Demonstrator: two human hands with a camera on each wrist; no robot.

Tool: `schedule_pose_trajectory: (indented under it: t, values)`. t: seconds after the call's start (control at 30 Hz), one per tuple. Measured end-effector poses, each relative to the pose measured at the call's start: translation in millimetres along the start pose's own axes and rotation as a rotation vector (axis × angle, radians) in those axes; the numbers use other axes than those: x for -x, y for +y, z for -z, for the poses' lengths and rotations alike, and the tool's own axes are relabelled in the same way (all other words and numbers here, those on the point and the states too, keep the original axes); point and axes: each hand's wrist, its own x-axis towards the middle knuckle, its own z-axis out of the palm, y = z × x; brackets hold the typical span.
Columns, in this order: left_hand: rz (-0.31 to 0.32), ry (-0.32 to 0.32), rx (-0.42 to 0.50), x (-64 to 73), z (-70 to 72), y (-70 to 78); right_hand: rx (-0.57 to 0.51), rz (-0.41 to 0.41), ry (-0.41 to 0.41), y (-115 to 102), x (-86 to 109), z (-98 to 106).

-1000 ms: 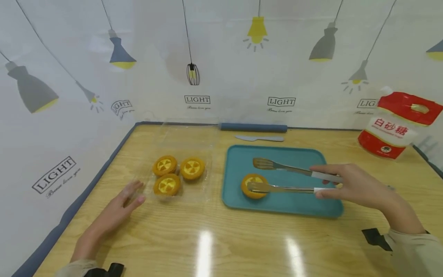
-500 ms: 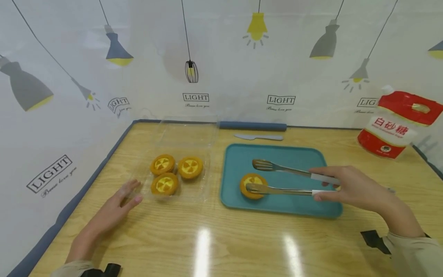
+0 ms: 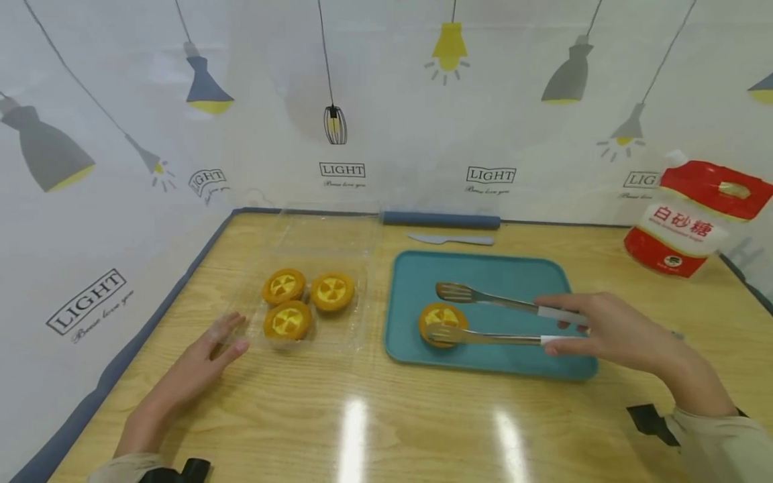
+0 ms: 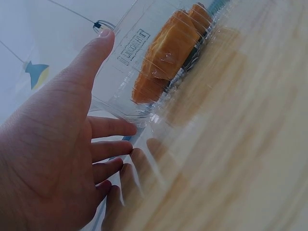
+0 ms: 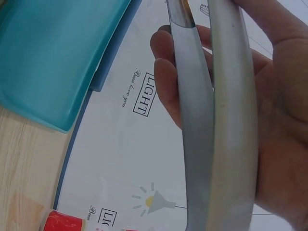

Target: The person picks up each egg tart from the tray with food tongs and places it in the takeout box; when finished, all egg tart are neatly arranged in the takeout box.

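My right hand [image 3: 622, 332] holds a pair of metal tongs [image 3: 501, 338] by their white handles, thumb on one arm and fingers on the other. The tong arms stand spread over a teal tray [image 3: 513, 268]. One slotted tip lies over the near part of an egg tart [image 3: 436, 311]; the other is above bare tray behind it. Whether the near tip touches the tart I cannot tell. My left hand [image 3: 193, 369] has relaxed fingers beside a clear plastic box [image 4: 122, 79] with its lid laid back. Three egg tarts [image 3: 288, 320] sit inside the box.
Behind the tray lie a table knife [image 3: 451, 239] and a blue roll-like bar [image 3: 441, 220] along the wall. A red-and-white sugar bag [image 3: 685, 218] stands at the back right. Lamp-patterned sheeting [image 3: 398, 100] rises at the back and left.
The right hand and tongs have shifted slightly left, so the near tip reaches a little further over the tart. The head view has moved slightly; the left hand keeps its place beside the box.
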Motion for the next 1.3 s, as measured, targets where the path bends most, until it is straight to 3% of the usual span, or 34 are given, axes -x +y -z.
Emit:
schedule_pose_trajectory:
  t: [0.37,1.3]
  values:
    - [-0.007,0.008,-0.003,0.9,0.1,-1.7,-0.052,0.0,-0.065,-3.6,-5.6,-3.2]
    - [-0.019,0.009,0.007,-2.3,-2.0,-4.3,0.005,-0.012,-0.089,-0.3,-9.4,-10.3]
